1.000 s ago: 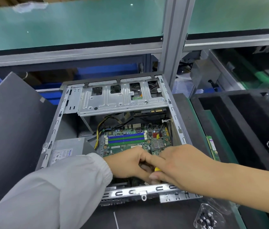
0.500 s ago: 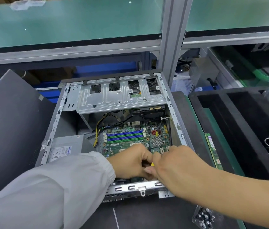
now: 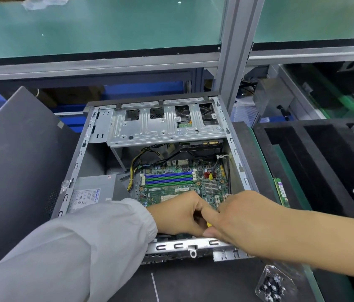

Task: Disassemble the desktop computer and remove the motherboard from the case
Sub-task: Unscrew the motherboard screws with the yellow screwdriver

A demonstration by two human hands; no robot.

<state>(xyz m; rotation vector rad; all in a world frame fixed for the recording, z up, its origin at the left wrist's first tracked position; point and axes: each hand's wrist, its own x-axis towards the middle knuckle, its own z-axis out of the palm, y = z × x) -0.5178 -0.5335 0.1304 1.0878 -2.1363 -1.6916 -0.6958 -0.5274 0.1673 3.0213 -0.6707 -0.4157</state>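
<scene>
Motherboard (image 3: 171, 184), green, lies flat on the floor of the open case (image 3: 80, 158), which rests on the dark worktop (image 3: 193, 280) with its side panel off; blue and green memory slots (image 3: 168, 178) run across the board's middle and a small silver heatsink (image 3: 210, 186) sits to their right. A grey power supply (image 3: 93, 190) fills the case's near-left corner, with yellow and black cables (image 3: 134, 168) running from behind it toward the board. A silver drive cage (image 3: 165, 125) spans the far end of the case above the board. The left hand (image 3: 178, 214), coming out of a light grey sleeve (image 3: 73, 247), is curled closed over the board's near edge, and the right hand (image 3: 243, 216), bare-armed, presses against it with fingers bent; a bit of yellow (image 3: 208, 224) shows between them, but what it belongs to, and which hand grips it, I cannot tell. A dark grey panel (image 3: 15, 160) leans to the left of the case. To the right stands a black compartmented tray (image 3: 298, 162), with a green memory stick (image 3: 281, 192) on the strip just beside its near-left wall. A clear plastic bag of small dark screws (image 3: 274, 284) lies on the worktop near the right forearm. Behind, a grey metal upright (image 3: 234, 51) carries a green-surfaced shelf (image 3: 95, 25)
</scene>
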